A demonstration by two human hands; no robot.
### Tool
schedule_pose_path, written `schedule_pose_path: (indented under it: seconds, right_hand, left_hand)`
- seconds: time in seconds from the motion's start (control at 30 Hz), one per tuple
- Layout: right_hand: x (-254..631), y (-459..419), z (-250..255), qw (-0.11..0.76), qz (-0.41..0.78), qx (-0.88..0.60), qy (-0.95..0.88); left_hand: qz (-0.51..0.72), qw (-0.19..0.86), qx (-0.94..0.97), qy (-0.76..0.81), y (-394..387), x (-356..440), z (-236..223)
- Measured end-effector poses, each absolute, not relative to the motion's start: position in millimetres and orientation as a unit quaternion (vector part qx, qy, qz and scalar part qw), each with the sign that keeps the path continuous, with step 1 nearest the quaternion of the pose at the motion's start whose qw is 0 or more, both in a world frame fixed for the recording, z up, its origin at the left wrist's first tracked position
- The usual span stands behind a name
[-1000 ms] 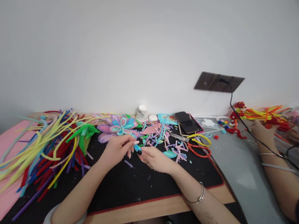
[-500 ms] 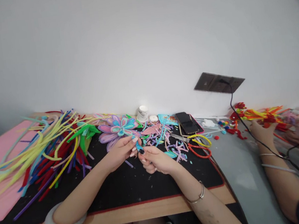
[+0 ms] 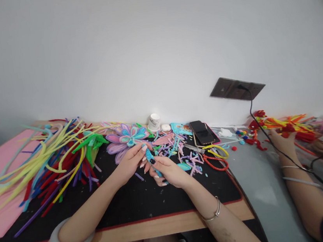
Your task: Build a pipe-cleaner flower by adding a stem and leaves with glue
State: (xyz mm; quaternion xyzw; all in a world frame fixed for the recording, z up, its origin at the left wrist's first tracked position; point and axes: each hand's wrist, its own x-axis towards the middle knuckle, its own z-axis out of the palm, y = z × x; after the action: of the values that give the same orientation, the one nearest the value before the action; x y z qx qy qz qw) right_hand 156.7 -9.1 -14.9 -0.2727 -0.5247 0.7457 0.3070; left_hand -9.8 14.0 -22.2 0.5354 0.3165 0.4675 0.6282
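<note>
In the head view we've got the fuzzy blue strip (image 3: 148, 154) above the black mat (image 3: 125, 208), well in from its front edge, long axis slanting down toward that edge and a bit right. Our left hand (image 3: 131, 160) has its fingertips pinched on the upper end, while our right hand (image 3: 169, 170) is nearer the lower stretch, thumb clamped across it and fingers curled underneath. Versus half a second ago, way more blue shows below that right thumb.
</note>
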Motion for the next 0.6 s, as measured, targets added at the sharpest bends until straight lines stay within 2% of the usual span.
schedule_pose_path:
  seconds: [0.2,0.37,0.6]
  right_hand:
    - [157.1,-7.6,-16.0,0.322,0.724,-0.298,-0.533]
    - [157.9,-6.1,-18.7,0.319,0.676,-0.326,-0.578]
    - [158.0,-2.5,-18.9,0.363,0.333,-0.414,-0.766]
  left_hand:
    - [0.464,0.539,0.601,0.364,13.1,-11.1,-15.0]
    - [0.468,0.580,0.567,0.352,13.4,-10.2,-16.0]
    - [0.498,0.544,0.551,0.390,14.3,-6.4,-16.9]
